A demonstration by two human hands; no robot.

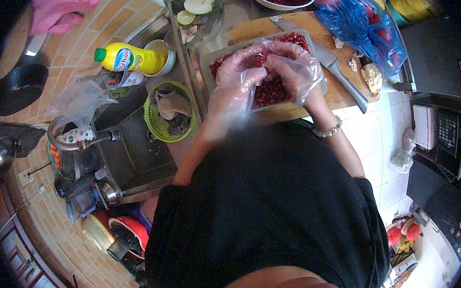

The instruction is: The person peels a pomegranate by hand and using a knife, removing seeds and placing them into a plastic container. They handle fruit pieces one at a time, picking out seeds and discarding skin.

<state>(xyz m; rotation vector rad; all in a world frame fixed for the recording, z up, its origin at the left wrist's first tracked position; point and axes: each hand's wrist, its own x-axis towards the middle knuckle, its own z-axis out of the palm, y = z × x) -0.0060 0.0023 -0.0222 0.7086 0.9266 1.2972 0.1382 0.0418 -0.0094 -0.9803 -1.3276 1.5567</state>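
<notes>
Both my hands wear clear plastic gloves and meet over a clear rectangular container (206, 71) of loose pomegranate seeds (271, 93). Between the fingers of my left hand (238, 77) and my right hand (294, 65) is a red pomegranate piece (256, 60), partly hidden by the fingers. The container rests on a wooden cutting board (343, 92). A metal knife (337, 68) lies on the board just right of the container. Beyond the board stands a white bowl (285, 7) with seeds and pomegranate pieces.
At the right, a blue plastic bag (367, 30) holds red fruit, beside a piece of rind (371, 78). To the left are a green basket (148, 117) with scrubbers, a dark sink (134, 150), a faucet (59, 134) and a yellow dish soap bottle (140, 58).
</notes>
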